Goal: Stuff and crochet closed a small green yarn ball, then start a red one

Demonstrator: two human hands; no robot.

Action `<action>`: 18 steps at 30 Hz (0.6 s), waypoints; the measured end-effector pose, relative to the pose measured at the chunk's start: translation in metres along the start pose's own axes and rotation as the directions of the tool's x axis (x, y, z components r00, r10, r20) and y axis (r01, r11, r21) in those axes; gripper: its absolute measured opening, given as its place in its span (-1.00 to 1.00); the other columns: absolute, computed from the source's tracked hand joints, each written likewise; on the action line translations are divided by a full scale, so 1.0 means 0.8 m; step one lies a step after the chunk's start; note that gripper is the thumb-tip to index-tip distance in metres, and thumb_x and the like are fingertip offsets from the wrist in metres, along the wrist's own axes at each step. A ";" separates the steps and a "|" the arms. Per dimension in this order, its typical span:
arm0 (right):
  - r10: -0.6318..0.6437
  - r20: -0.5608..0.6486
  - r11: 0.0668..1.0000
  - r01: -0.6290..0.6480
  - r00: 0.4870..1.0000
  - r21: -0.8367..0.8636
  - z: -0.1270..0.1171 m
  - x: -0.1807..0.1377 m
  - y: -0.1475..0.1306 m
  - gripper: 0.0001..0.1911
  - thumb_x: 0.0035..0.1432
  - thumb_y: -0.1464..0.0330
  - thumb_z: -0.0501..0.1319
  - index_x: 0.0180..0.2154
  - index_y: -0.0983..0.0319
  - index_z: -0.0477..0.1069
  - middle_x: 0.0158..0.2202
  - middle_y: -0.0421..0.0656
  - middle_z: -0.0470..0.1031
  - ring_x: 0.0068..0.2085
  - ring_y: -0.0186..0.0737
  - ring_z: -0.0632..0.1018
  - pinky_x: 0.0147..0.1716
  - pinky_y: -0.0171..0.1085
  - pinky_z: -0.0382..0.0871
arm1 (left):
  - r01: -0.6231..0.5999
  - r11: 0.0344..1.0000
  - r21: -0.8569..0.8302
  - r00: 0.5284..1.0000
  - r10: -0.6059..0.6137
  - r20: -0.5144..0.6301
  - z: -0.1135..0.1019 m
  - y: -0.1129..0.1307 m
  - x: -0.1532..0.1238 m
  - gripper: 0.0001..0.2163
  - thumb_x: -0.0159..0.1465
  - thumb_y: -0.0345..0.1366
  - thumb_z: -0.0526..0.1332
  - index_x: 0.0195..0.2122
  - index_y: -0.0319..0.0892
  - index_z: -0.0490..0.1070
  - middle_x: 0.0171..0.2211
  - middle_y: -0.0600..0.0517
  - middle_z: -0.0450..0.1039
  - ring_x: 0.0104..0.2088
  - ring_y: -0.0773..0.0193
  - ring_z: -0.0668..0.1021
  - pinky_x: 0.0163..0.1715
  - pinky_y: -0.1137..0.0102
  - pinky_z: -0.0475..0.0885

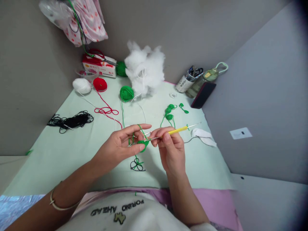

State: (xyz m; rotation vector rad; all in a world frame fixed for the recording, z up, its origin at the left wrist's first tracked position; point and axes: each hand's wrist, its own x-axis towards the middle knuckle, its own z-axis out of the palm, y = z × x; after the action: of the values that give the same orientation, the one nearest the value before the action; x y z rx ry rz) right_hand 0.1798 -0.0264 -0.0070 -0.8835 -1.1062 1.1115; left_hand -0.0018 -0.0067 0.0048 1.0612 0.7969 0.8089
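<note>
Green crochet piece, frame centre: pinched by left hand; right hand grips yellow-handled hook. White stuffing, upper centre, green yarn ball before it; cup, upper right, holds dark-handled tools.

Legible marking: my shirt carries the words "FORBID" and "AHEAD" in dark capitals across the front. "AHEAD" stands at left in my view, "FORBID" at right. Illegible markings: the red-and-white box at the back of the desk bears print too small for me to read. The pen cup has dark characters on a white label; I cannot make these out.
</note>
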 end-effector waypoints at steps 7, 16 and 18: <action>-0.187 0.109 0.954 0.207 0.976 -0.215 -0.004 -0.009 -0.009 -0.81 0.42 0.37 0.13 -0.21 0.15 0.52 -0.27 -0.13 0.62 -0.24 -0.21 0.61 -0.27 -0.19 0.51 | 0.002 0.996 0.088 0.998 0.004 -0.066 -0.001 0.001 -0.004 -0.61 0.23 -0.25 0.42 0.11 0.05 0.58 -0.29 0.06 0.41 -0.20 0.25 0.48 -0.16 0.39 0.42; -0.502 0.355 0.532 0.605 0.789 -0.592 -0.001 -0.019 -0.004 -0.64 0.34 0.52 0.14 0.05 0.03 0.47 -0.17 -0.10 0.63 -0.18 -0.12 0.65 -0.27 -0.10 0.59 | -0.070 0.962 0.263 0.945 0.149 -0.292 0.019 0.009 -0.008 -0.60 0.18 -0.36 0.40 0.07 0.01 0.60 -0.34 0.09 0.45 -0.20 0.23 0.50 0.09 0.30 0.36; -0.518 0.354 0.449 0.600 0.778 -0.662 0.000 -0.024 0.004 -0.55 0.30 0.55 0.19 0.09 -0.04 0.47 -0.12 -0.12 0.63 -0.15 -0.12 0.65 -0.26 -0.13 0.60 | -0.047 0.990 0.134 0.966 0.080 -0.246 0.020 0.008 -0.006 -0.54 0.18 -0.33 0.41 0.13 0.03 0.56 -0.35 0.10 0.46 -0.21 0.23 0.51 0.06 0.29 0.38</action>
State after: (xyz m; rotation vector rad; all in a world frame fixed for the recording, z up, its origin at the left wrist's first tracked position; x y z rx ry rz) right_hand 0.1777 -0.0445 -0.0144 -0.9604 -1.8437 0.0698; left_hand 0.0084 -0.0158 0.0159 1.1150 1.0447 0.9704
